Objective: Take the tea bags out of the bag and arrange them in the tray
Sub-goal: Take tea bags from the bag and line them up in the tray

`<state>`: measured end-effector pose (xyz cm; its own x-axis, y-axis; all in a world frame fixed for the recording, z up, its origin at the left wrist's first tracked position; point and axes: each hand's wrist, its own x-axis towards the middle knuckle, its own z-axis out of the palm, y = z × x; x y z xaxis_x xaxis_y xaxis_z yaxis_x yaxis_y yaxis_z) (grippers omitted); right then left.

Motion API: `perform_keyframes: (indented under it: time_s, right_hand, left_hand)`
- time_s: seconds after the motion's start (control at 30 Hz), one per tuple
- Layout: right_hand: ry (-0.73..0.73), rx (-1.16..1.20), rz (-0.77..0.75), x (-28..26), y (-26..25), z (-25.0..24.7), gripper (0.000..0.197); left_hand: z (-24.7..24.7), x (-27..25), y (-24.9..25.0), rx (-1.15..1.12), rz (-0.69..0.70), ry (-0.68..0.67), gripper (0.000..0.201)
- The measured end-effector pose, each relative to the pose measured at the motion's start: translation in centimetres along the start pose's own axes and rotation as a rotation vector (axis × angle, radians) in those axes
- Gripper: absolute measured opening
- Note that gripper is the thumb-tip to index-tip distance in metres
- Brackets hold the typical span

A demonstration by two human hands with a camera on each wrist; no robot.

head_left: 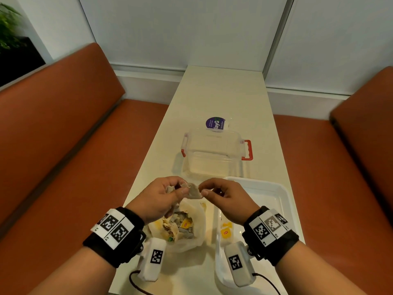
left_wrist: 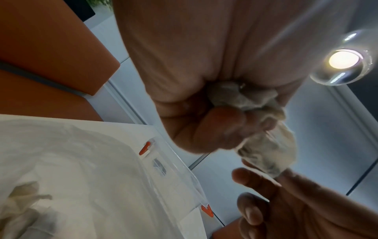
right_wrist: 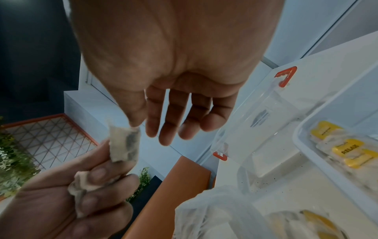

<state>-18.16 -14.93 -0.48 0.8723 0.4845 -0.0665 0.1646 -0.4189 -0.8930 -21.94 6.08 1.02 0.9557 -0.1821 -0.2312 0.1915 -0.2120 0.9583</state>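
Observation:
My left hand (head_left: 180,188) hovers above the open plastic bag (head_left: 198,228) and grips a crumpled clump of tea bags (left_wrist: 241,95). One tea bag (head_left: 194,192) sticks out of that clump toward my right hand (head_left: 204,191), whose thumb and forefinger pinch its free end. In the right wrist view that tea bag (right_wrist: 123,145) hangs from the thumb, and the other fingers are loosely extended. The plastic bag holds several more tea bags with yellow tags. The white tray (head_left: 282,196) lies to the right, with yellow-tagged tea bags (head_left: 226,232) at its near left corner.
A clear lidded container (head_left: 214,156) with red handles stands just beyond my hands, and a purple sticker (head_left: 215,124) lies behind it. The narrow cream table (head_left: 212,99) runs away to the wall. Orange bench seats (head_left: 85,167) flank it on both sides.

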Motion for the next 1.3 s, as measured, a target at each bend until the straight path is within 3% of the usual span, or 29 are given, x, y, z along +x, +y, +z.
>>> perform_keyframes:
  time_s: [0.1,0.27,0.4,0.53,0.7,0.9,1.17,1.3]
  right_hand:
    - [-0.042,0.048,-0.046,0.2,-0.5,0.1,0.028]
    - [-0.064,0.149,-0.097,0.0,-0.8,-0.1,0.04]
    - [-0.106,0.083,-0.162,0.0,-1.0,-0.5,0.025]
    - [-0.108,-0.056,-0.156,-0.8,-0.8,-1.7,0.011]
    - [-0.136,-0.327,0.069,-2.2,1.8,-3.8,0.008]
    - [-0.337,-0.66,0.293,-2.8,7.1,-2.9,0.022]
    - [-0.546,-0.72,0.446,-3.6,10.7,0.8,0.026]
    - [-0.482,-0.681,0.504,-2.9,11.7,1.9,0.027]
  left_hand:
    - [0.0,0.1,0.5,0.064,-0.031,-0.143,0.015]
    - [0.2,0.5,1.0,0.101,-0.051,-0.218,0.016]
    - [0.3,0.7,1.0,0.12,-0.06,-0.261,0.011]
    - [0.3,1.0,0.1,0.185,-0.103,-0.203,0.012]
    - [0.1,0.9,-1.7,0.153,-0.148,-0.131,0.014]
    - [0.7,0.9,-2.6,0.144,-0.149,-0.11,0.013]
    - [0.5,0.6,-3.1,0.155,-0.169,-0.087,0.012]
    - [0.3,0.4,-3.4,0.142,-0.181,-0.08,0.011]
